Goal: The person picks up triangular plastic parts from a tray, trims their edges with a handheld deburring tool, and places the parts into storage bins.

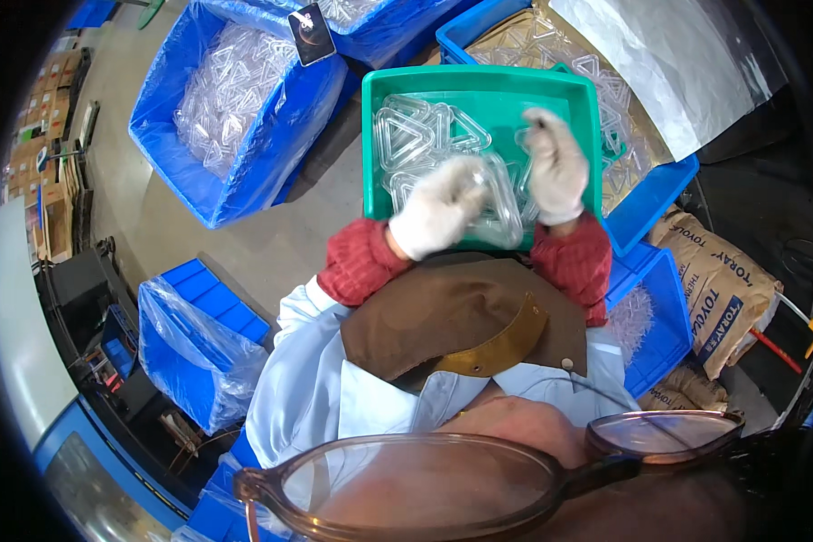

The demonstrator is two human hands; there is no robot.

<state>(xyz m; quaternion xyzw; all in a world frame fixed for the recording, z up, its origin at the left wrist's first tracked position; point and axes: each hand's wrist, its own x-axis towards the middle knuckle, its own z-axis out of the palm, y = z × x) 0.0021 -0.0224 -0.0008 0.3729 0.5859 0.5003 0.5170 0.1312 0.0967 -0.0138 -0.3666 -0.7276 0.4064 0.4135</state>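
The person's left hand (438, 206), in a white glove, has its grip apparently closed on a clear triangular piece (508, 208) toward the near right of the green tray (515, 84); whether the right hand (560, 176), raised just to the right of it, pinches anything I cannot tell. If the gloved fingers lose friction on that smooth plastic, the piece could slip back among the others. The heaped clear pieces (415, 135) in the tray's left half overlap closely, so a careless pull might drag out several hooked together, or scratch them. A reach too far right could mix these with the loose pieces in the far-right blue crate (655, 194). The dark card-like object (313, 34) perched at the blue bin's (179, 172) far right rim might slide in if that bin were bumped. The right fingertips are blurred, the transparent outlines merge so single pieces cannot be counted, the brown cloth (443, 312) hides part of the tray's near edge, and the glasses (415, 519) cover the nearest part of the scene.
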